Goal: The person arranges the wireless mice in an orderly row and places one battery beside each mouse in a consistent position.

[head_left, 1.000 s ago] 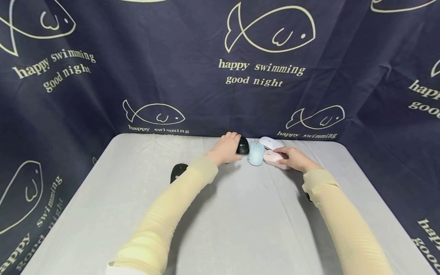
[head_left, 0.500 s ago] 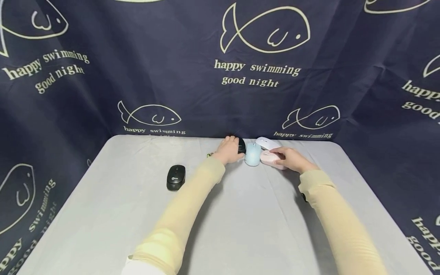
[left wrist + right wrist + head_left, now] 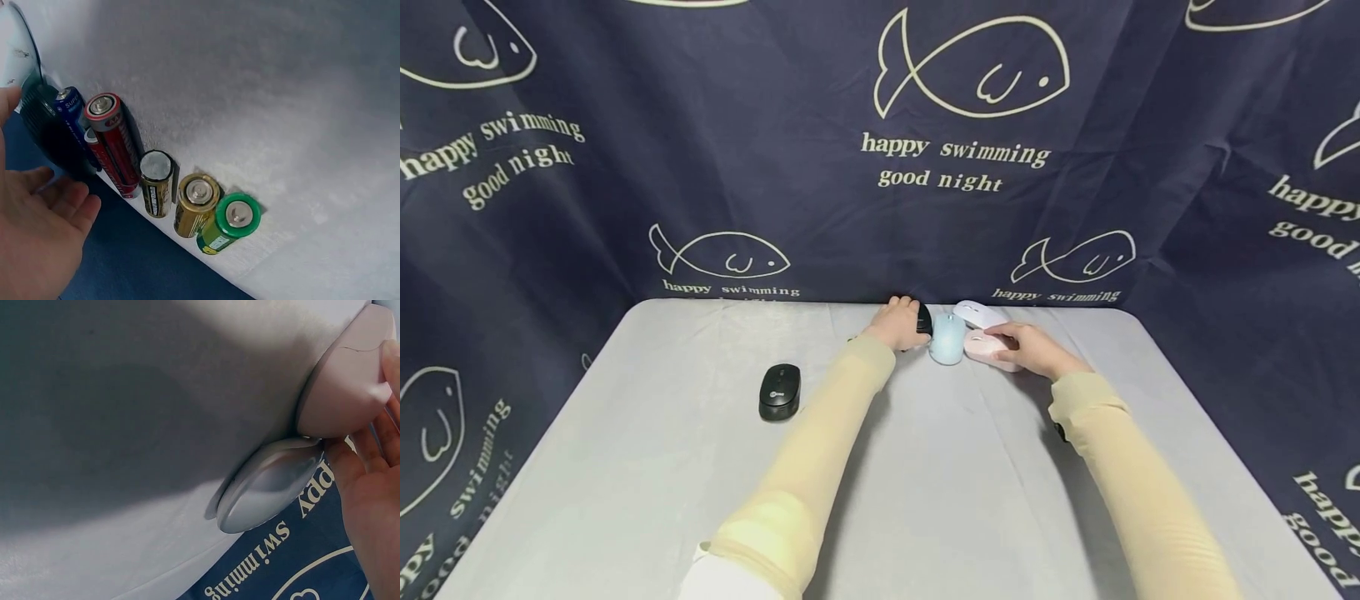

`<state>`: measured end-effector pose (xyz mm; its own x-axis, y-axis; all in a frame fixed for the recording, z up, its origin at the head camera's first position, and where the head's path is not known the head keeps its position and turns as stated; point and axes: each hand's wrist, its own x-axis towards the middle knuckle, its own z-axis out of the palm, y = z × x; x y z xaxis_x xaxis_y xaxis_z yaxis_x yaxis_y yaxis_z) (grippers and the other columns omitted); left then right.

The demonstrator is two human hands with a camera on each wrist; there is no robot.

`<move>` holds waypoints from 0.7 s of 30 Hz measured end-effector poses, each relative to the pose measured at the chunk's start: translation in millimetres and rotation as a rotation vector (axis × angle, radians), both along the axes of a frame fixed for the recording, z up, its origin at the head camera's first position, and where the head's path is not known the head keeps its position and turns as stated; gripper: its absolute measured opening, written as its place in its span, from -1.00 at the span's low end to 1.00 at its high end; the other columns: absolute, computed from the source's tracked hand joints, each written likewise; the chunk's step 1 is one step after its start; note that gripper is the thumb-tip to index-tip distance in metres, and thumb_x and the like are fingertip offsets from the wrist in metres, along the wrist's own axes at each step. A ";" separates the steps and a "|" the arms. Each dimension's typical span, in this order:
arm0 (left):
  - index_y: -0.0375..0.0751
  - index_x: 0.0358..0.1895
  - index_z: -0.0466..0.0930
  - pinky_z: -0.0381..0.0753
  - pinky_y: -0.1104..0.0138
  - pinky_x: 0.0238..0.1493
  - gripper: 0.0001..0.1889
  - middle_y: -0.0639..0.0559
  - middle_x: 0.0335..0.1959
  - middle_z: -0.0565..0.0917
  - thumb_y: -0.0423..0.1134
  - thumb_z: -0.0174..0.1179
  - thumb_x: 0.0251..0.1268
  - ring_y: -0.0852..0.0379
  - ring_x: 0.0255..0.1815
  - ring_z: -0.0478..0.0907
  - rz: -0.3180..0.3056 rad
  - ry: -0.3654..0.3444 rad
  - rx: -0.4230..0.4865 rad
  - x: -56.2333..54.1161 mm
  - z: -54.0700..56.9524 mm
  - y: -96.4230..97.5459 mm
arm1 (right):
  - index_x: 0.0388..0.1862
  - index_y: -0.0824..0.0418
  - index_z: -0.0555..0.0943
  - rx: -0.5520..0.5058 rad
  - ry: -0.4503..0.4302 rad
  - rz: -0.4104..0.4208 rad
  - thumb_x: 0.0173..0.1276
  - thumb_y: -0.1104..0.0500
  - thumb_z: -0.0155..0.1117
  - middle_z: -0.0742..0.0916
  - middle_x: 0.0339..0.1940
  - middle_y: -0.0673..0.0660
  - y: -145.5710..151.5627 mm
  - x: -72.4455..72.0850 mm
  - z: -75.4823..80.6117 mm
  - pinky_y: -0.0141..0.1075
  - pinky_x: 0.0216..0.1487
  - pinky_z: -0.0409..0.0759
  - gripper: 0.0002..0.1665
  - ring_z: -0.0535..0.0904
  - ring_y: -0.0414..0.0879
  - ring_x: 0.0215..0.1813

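Note:
At the table's far edge, my left hand (image 3: 897, 323) holds a black computer mouse (image 3: 923, 318) between thumb and fingers; the hand covers much of it. My right hand (image 3: 1033, 348) grips a pale pink mouse (image 3: 350, 375) across its sides. Between the two stands a light blue mouse (image 3: 948, 340), and a white mouse (image 3: 976, 313) lies behind the pink one. Beside the black mouse, the left wrist view has several upright batteries: a blue battery (image 3: 72, 112), a red battery (image 3: 112, 125), gold batteries (image 3: 199, 203) and a green battery (image 3: 230, 222).
A second black mouse (image 3: 779, 392) lies apart on the grey table (image 3: 940, 483), left of the left forearm. Some small dark thing (image 3: 1060, 432) shows from under the right sleeve. Navy fabric (image 3: 962, 225) printed with fish hangs along the back and sides.
My left hand has shifted right, covering more of the black mouse beside it; the left forearm has uncovered the other black mouse. The right hand stays at the pink mouse. The view has turned slightly.

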<state>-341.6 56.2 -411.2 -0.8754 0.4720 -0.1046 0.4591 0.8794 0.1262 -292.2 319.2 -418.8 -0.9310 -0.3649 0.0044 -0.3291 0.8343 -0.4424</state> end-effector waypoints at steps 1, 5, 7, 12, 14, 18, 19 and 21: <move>-0.23 0.43 0.13 0.15 0.24 0.39 -0.22 -0.10 0.42 0.22 0.17 0.05 0.28 -0.04 0.40 0.12 -0.008 0.000 -0.005 -0.4 -0.7 0.2 | 0.20 0.29 0.50 -0.002 -0.004 -0.002 0.21 0.24 0.33 0.55 0.19 0.36 0.2 0.1 0.1 0.07 0.31 0.25 -0.45 0.37 0.27 0.29; -0.18 0.42 0.17 0.13 0.22 0.40 -0.27 -0.07 0.43 0.21 0.15 0.04 0.30 -0.04 0.42 0.09 -0.020 0.006 -0.023 -4.1 -4.5 1.0 | 0.20 0.29 0.50 0.000 -0.002 0.005 0.22 0.23 0.33 0.55 0.19 0.36 1.3 -1.1 -1.0 0.08 0.30 0.26 -0.45 0.37 0.27 0.28; -0.18 0.41 0.19 0.14 0.22 0.39 -0.27 -0.07 0.42 0.23 0.16 0.05 0.29 -0.04 0.41 0.11 -0.016 0.012 -0.026 -5.5 -4.5 1.0 | 0.19 0.29 0.51 -0.004 0.003 0.008 0.21 0.23 0.34 0.56 0.18 0.35 1.8 -1.8 -1.5 0.08 0.29 0.27 -0.45 0.38 0.26 0.27; -0.19 0.41 0.20 0.16 0.22 0.38 -0.22 -0.08 0.40 0.25 0.21 0.09 0.23 -0.04 0.38 0.14 -0.010 0.013 -0.027 -7.7 -3.2 0.3 | 0.17 0.29 0.52 -0.017 0.020 0.016 0.18 0.23 0.36 0.59 0.15 0.34 1.7 -2.3 -2.5 0.06 0.26 0.31 -0.45 0.42 0.24 0.23; -0.19 0.41 0.18 0.17 0.22 0.37 -0.19 -0.09 0.39 0.26 0.22 0.12 0.20 -0.04 0.37 0.16 -0.007 0.006 -0.017 -8.4 -3.8 0.1 | 0.17 0.29 0.53 -0.020 0.024 0.019 0.18 0.23 0.36 0.59 0.14 0.33 1.3 -2.5 -2.8 0.06 0.26 0.31 -0.46 0.43 0.23 0.22; -0.18 0.42 0.13 0.21 0.22 0.36 -0.14 -0.10 0.38 0.26 0.22 0.18 0.15 -0.04 0.37 0.17 0.004 -0.022 0.010 -7.1 -4.2 -0.4 | 0.17 0.29 0.52 -0.024 0.025 0.021 0.19 0.23 0.36 0.59 0.14 0.33 0.8 -2.5 -2.8 0.06 0.26 0.31 -0.46 0.43 0.24 0.23; -0.18 0.42 0.11 0.21 0.22 0.36 -0.13 -0.11 0.38 0.26 0.22 0.19 0.15 -0.04 0.37 0.17 0.004 -0.031 0.018 -6.4 -4.3 -0.4 | 0.18 0.29 0.52 -0.020 0.025 0.023 0.19 0.24 0.35 0.59 0.14 0.34 0.7 -2.3 -2.5 0.07 0.26 0.30 -0.46 0.42 0.24 0.23; -0.19 0.42 0.09 0.22 0.22 0.36 -0.11 -0.12 0.38 0.25 0.20 0.22 0.14 -0.04 0.38 0.17 0.005 -0.045 0.034 -4.8 -4.2 -0.6 | 0.18 0.29 0.52 -0.015 0.019 0.019 0.19 0.24 0.35 0.58 0.15 0.34 0.8 -2.0 -2.1 0.06 0.26 0.30 -0.46 0.42 0.24 0.24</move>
<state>-346.4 55.6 -415.5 -0.8726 0.4714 -0.1274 0.4478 0.8765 0.1765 -294.2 320.1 -420.9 -0.9236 -0.3824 0.0277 -0.3534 0.8211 -0.4481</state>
